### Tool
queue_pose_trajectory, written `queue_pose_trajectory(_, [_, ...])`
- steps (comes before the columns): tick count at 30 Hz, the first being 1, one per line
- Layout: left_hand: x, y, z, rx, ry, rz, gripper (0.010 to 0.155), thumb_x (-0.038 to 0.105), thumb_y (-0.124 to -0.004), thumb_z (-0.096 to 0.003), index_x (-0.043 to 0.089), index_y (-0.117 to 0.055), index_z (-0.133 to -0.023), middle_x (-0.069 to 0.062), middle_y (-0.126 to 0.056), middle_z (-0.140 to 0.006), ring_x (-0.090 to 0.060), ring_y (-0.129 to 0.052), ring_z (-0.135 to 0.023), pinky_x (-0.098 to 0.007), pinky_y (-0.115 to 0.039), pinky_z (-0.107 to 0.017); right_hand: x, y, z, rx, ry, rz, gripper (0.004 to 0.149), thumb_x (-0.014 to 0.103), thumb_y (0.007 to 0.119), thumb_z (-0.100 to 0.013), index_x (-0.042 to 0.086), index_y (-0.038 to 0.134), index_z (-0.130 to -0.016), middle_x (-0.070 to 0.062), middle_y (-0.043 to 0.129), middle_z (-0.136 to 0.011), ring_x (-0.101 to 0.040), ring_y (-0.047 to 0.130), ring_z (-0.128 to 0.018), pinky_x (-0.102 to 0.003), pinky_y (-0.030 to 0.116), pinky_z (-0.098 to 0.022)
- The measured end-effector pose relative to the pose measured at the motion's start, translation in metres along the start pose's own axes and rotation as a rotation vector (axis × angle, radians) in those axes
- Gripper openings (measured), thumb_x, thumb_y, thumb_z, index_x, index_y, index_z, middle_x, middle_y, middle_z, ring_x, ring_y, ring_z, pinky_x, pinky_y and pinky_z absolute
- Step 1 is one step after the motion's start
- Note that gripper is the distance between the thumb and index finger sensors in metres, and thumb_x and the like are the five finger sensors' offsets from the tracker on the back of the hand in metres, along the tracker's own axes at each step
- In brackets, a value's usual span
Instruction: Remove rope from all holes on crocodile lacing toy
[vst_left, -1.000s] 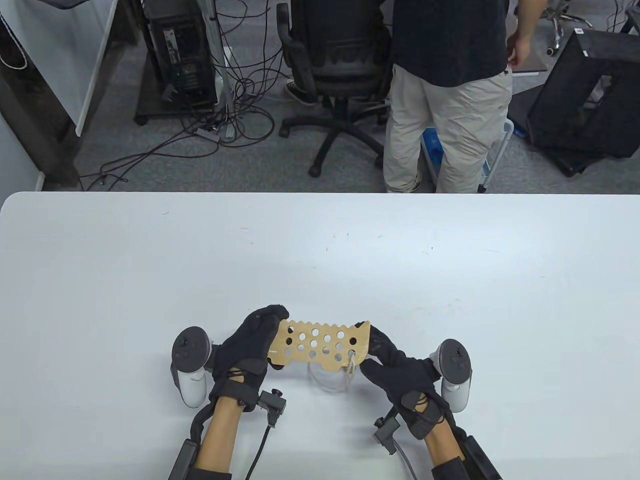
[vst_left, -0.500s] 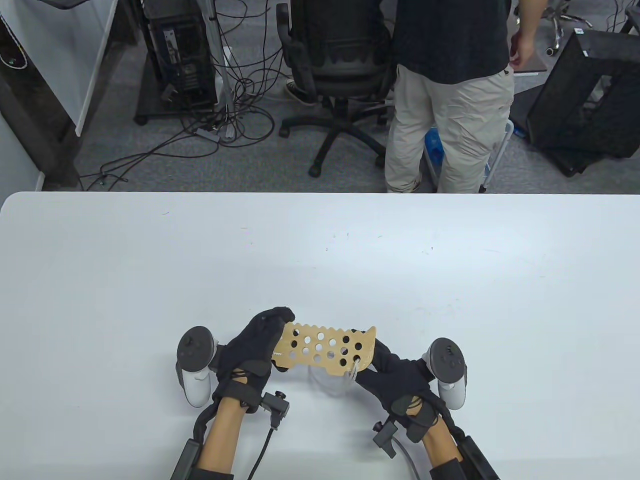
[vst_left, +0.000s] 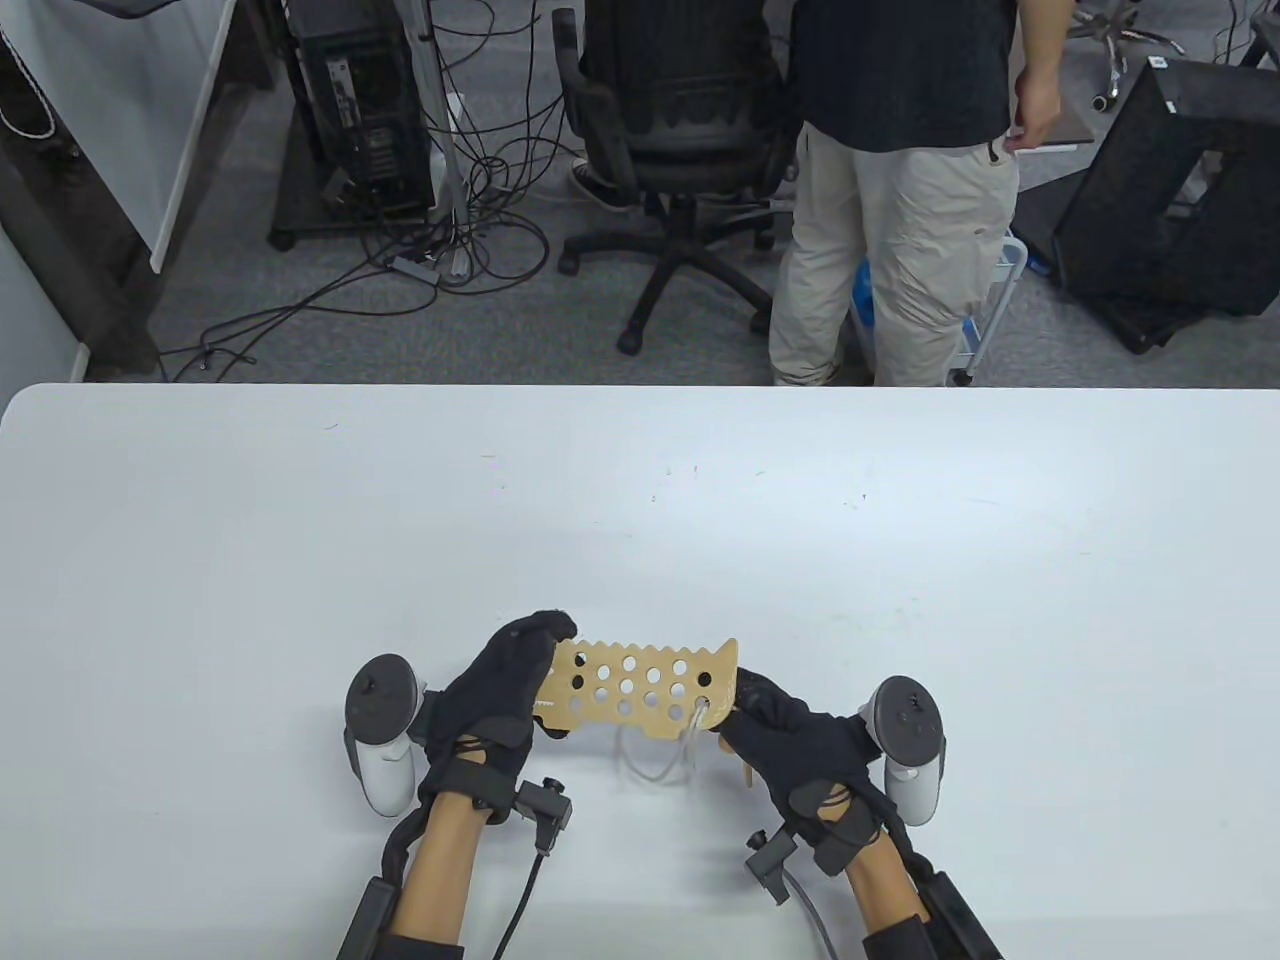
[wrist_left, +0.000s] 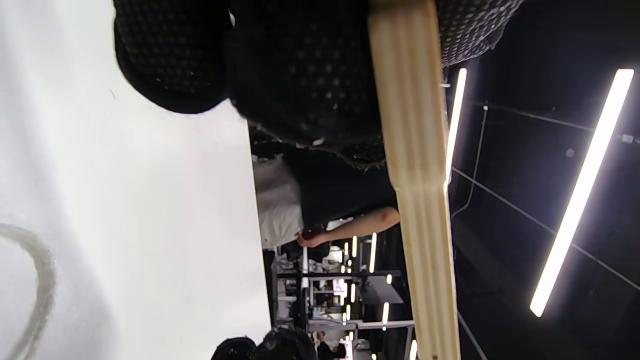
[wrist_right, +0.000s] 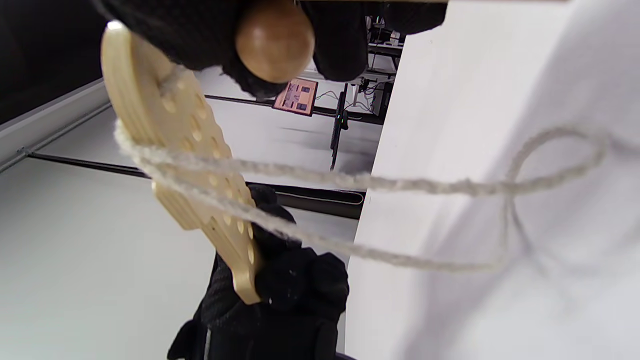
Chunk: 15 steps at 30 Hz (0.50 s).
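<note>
Left hand (vst_left: 505, 685): fingers and thumb curled round the left end of the crocodile lacing toy (vst_left: 640, 688), pinching the board by its edge. Right hand (vst_left: 790, 740): closed at the board's right end, fingers wrapped round a wooden peg (wrist_right: 274, 41), apparently the rope's lacing needle, right against the last hole. Board held just above the table (vst_left: 640, 500), near its front edge, tilted with the toothed edge away from the person.

Board: thin plywood, stiff and probably light, edges firm enough for a pinch grip; best held at the bare left end, clear of the holes. Rope (wrist_right: 380, 182): pale, soft, limp cord, fuzzy enough to drag in a hole; seemingly threaded only through the hole at the right end, slack looping down onto the table under the board. Best taken by the rigid peg or close beside the hole, then drawn straight through, not sideways, to avoid snagging on the wood.
</note>
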<state>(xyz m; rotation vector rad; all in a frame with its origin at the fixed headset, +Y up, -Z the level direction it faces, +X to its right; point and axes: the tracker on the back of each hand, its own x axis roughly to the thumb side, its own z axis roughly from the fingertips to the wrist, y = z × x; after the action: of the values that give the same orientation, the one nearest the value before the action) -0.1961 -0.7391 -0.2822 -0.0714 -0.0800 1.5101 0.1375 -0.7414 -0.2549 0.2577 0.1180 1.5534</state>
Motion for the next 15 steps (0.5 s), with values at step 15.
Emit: queue_pose_trajectory(15, [-0.014, 0.019, 0.001, 0.091, 0.058, 0.043, 0.048, 0.049, -0.068, -0.0553, 0.029, -0.076, -0.098, 0.003, -0.101, -0.067, -0.008, -0.1, -0.03, -0.038, -0.09, -0.044, -0.012, -0.026, 0.002, -0.183, 0.101, -0.12, 0.038, 0.027, 0.076, -0.045, 0.006, 0.076, -0.076, -0.025, 0.069, -0.094, -0.056, 0.057, -0.09, -0.078, 0.043, -0.06])
